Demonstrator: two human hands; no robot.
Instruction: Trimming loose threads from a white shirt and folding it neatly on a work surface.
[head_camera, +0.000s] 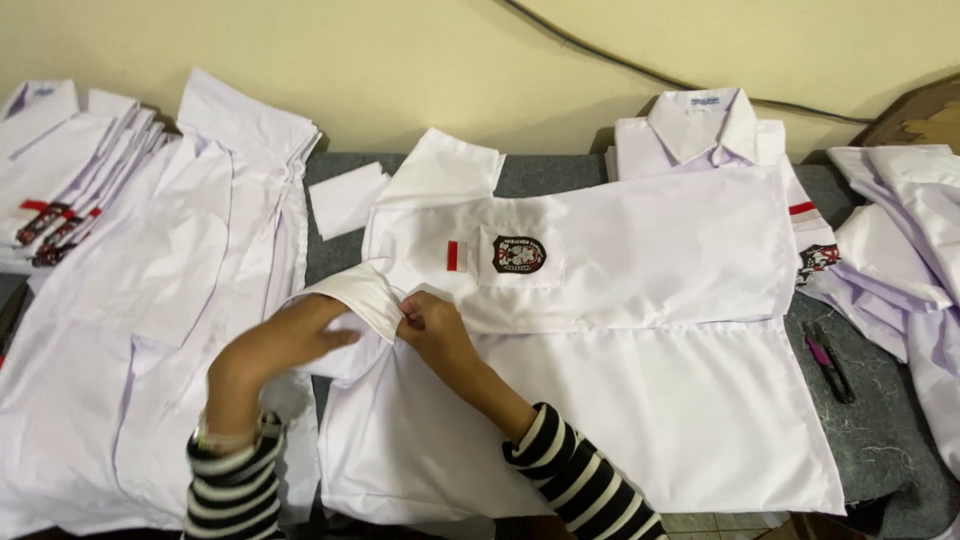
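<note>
While both hands work the collar end of the shirt (620, 300), I read the scene from the left: a spread pile of white shirts (130, 330) covers that side of the worktop (540, 175), with a folded stack (70, 170) behind it. My left hand (275, 345) is partly curled, thumb and fingers closed on the turned-over white cuff or collar edge (360, 295); my right hand (432, 330) is closed in a pinch on the same fold, just beside the left, knuckles touching cloth. I judge the step as squaring that fold, so I would keep both pinches close together, pull the edge taut and flat against the shirt body, and press along it before letting go, so no crease wanders. The shirt lies flat in the middle of the worktop, its long axis running left to right, collar end toward my hands at the left and hem toward the right; the pocket badge (519, 254) and small red-and-white patch (456, 256) face up. Farther right sit another folded shirt (705, 125), a dark snipper (828, 362) on the grey cover, and loose shirts (910, 240) at the edge.
</note>
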